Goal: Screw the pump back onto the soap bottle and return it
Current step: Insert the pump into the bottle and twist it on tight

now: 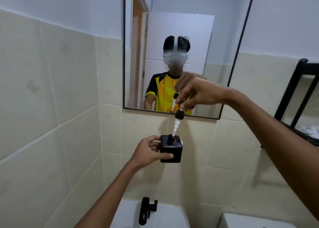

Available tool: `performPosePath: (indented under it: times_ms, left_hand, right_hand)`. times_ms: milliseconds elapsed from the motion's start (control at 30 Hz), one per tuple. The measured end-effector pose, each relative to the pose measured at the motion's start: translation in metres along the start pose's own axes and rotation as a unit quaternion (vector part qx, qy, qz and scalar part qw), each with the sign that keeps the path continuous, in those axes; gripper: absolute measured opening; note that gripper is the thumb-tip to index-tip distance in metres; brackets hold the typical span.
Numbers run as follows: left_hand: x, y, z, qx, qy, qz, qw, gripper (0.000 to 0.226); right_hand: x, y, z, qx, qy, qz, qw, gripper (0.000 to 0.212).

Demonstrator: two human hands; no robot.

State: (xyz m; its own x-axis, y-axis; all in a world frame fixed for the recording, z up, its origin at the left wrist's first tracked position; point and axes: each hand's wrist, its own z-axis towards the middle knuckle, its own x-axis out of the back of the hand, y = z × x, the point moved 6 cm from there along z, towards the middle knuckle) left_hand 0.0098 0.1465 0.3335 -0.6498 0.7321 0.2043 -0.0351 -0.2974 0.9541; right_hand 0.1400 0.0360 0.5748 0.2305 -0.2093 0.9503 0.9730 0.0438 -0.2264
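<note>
Left hand (148, 152) grips bottle (170, 150) sides, right hand (195, 94) pinches pump (179, 114) (light, bendy tube); grab collar to twist.

arms: both bare, no sleeves near the wrists
left hand (146, 151): bare, no ring or watch
right hand (198, 94): bare, no ring or watch
shirt in the mirror (163, 93): yellow with black shoulders, short sleeves, thin dark stripes
head gear (174, 57): pale grey band and strap over dark hair
</note>
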Motion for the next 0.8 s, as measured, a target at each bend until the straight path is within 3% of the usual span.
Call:
performPosePath:
  times_ms: [133, 333, 467, 633, 800]
  left_hand:
    - [0.002, 0.004, 0.005, -0.006, -0.011, -0.003, 1.0, 0.07]
    - [0.004, 0.014, 0.008, -0.026, -0.009, -0.017, 0.999, 0.07]
    - [0.004, 0.024, 0.012, -0.035, -0.03, -0.016, 0.999, 0.072]
    - [0.006, 0.024, 0.019, -0.034, -0.04, -0.036, 0.998, 0.082]
    - [0.008, 0.028, 0.021, -0.043, -0.042, -0.055, 0.997, 0.072]
  right_hand:
    - [0.002, -0.006, 0.006, 0.004, -0.005, 0.046, 0.999, 0.029]
    - [-0.002, -0.004, 0.01, -0.016, 0.016, -0.02, 1.0, 0.014]
    - [-0.013, -0.011, 0.018, 0.011, -0.034, 0.035, 0.999, 0.022]
    - [-0.018, -0.003, 0.025, 0.007, -0.02, 0.069, 0.997, 0.024]
    - [-0.018, -0.001, 0.028, 0.007, -0.014, 0.08, 0.997, 0.022]
